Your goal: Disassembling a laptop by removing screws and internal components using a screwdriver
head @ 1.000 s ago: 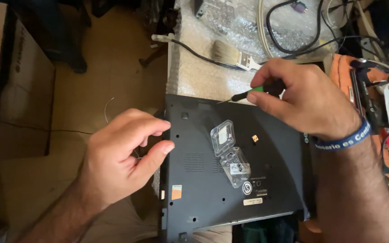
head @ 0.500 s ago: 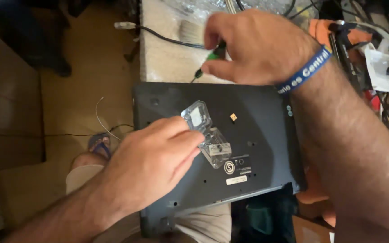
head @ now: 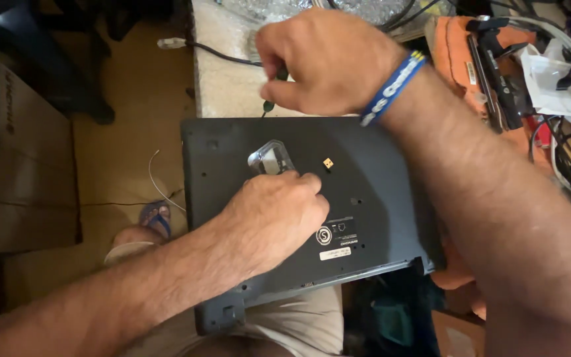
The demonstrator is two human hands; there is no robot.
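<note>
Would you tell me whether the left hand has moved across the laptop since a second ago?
Yes: the left hand moved rightward from the laptop's left edge onto the clear plastic case.

left hand (head: 273,215): knuckles up, fingers curled, pressing down | right hand (head: 328,59): fisted, wristband on wrist

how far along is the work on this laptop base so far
Early on, it seems. Done: the laptop lies bottom up across the lap and table edge. In hand: the right hand holds a green-handled screwdriver with its tip at the rear edge, while the left hand presses on the base beside a clear plastic case. Left: the bottom cover looks fully seated; no removed screws are visible.
</note>
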